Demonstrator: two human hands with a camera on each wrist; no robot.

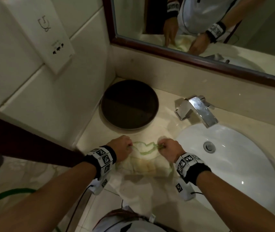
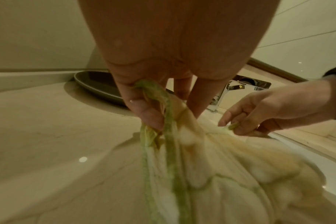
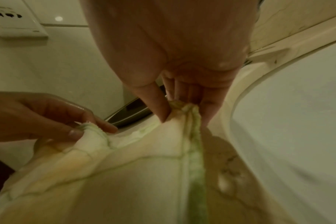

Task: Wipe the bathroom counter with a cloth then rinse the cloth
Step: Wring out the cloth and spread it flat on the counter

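All three views are dim and warm-tinted, with soft grain. In the head view the chrome faucet (image 1: 198, 109) and white basin (image 1: 233, 164) catch the brightest reflections, while the left edge falls into shadow. A small ceiling-light glint shows on the counter (image 2: 48, 144). Straight lines bow toward the frame edges. In both wrist views the cloth (image 3: 144, 174) is blurred in the near foreground.

Walls: pale tiles (image 1: 33, 91), dimly lit.
Socket plate (image 1: 56, 47): white, left wall.
Mirror (image 1: 217, 22): dark wood frame, above the counter's back edge.
Floor (image 1: 24, 173): pale, glossy.
Hose (image 1: 9, 194): green, on floor.
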